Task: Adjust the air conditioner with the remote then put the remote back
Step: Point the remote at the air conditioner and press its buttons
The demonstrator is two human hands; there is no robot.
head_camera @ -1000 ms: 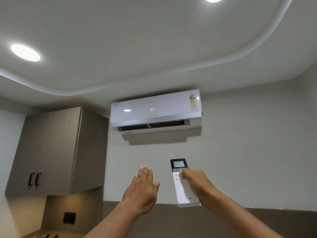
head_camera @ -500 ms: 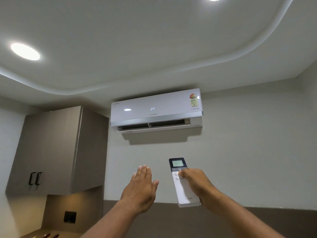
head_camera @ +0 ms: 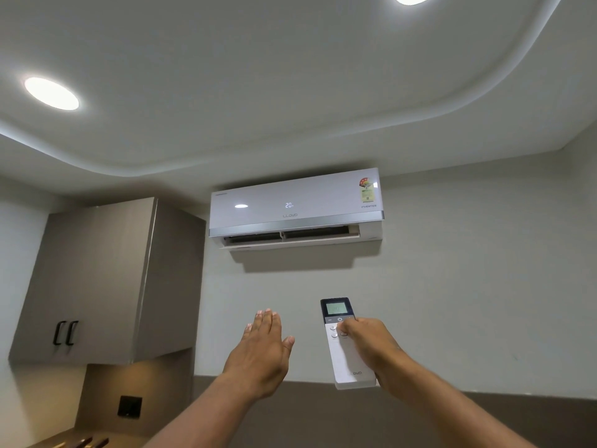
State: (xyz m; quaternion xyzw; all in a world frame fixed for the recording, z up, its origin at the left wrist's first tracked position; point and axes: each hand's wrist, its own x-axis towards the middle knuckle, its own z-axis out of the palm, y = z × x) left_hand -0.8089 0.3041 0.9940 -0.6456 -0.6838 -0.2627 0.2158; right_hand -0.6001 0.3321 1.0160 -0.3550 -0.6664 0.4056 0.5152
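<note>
display now 20, was 24 | air conditioner [head_camera: 295, 208] wall-mounted (cabinet [head_camera: 97, 279] left)

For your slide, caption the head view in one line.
Right hand aims remote at air conditioner reading 20; left hand open.

White air conditioner [head_camera: 295, 208] with silver trim band, pale blue digits and a red-and-green rating sticker [head_camera: 367, 190]; white remote [head_camera: 345, 354] with black top and grey-green screen; taupe wall cabinet [head_camera: 97, 279] with black handles [head_camera: 64, 333]; off-white wall [head_camera: 468, 270] above brown band.
</note>
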